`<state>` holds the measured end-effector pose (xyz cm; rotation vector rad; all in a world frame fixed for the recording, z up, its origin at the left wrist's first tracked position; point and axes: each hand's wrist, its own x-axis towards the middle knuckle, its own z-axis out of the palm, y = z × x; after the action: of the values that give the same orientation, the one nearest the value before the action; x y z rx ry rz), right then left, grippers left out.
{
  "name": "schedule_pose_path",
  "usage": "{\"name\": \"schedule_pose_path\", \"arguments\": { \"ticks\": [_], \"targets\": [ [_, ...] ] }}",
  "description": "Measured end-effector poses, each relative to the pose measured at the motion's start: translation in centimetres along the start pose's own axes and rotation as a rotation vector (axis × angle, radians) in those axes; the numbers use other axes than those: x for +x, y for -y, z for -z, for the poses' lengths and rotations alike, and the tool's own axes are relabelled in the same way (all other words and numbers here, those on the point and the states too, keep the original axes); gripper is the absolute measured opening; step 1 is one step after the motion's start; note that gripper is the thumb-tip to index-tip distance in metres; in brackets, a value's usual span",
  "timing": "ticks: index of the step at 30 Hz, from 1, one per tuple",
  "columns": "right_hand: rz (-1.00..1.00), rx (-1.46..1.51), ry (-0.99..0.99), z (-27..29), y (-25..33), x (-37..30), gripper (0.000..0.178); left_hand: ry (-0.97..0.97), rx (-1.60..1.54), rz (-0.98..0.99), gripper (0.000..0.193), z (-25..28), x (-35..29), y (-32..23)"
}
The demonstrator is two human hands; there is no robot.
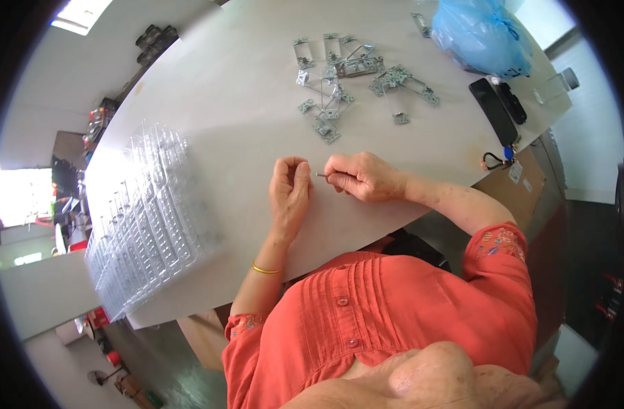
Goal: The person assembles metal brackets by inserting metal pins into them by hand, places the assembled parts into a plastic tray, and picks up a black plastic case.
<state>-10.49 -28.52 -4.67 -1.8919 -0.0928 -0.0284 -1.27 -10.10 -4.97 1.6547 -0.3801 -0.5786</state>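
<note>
My right hand (368, 177) pinches a small thin metal piece (321, 175), whose tip sticks out from the fingertips toward the left. It is too small for me to tell its exact kind. Close by on the left, my left hand (291, 194) has its thumb pressed against curled fingers, and whatever it may hold is hidden. Both hands are just above the near part of the table, a small gap apart. Beyond them lie several small silvery metal frames (332, 102) with flat end plates and thin rods, some overlapping. More of these metal parts (397, 78) lie to the right.
A stack of clear plastic trays (148, 218) covers the table's left side. At the far right are a blue plastic bag (479, 37), a dark phone (492, 112), a black case (512, 103), a keyring (497, 160) and a clear bottle (556, 86). A cardboard box (523, 187) stands below the right edge.
</note>
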Motion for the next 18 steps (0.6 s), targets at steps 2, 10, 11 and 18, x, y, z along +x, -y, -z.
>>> {"name": "schedule_pose_path", "arguments": {
  "ticks": [2,10,11,18],
  "targets": [
    [0.175,-0.123,0.125,0.3,-0.2,0.4,0.009,-0.119,0.185,-0.153,0.011,0.0,1.2,0.1],
    [0.366,-0.057,0.279,0.4,-2.2,0.8,0.009,-0.194,0.654,-0.46,0.031,-5.1,8.2,-3.5],
    [0.35,-0.004,0.289,0.5,-2.1,0.7,0.008,-0.218,0.805,-0.51,0.037,-5.7,9.0,-3.2],
    [0.25,0.156,0.29,1.1,-2.2,0.4,0.007,-0.184,1.045,-0.328,0.043,-7.5,11.9,-3.0]
  ]
}}
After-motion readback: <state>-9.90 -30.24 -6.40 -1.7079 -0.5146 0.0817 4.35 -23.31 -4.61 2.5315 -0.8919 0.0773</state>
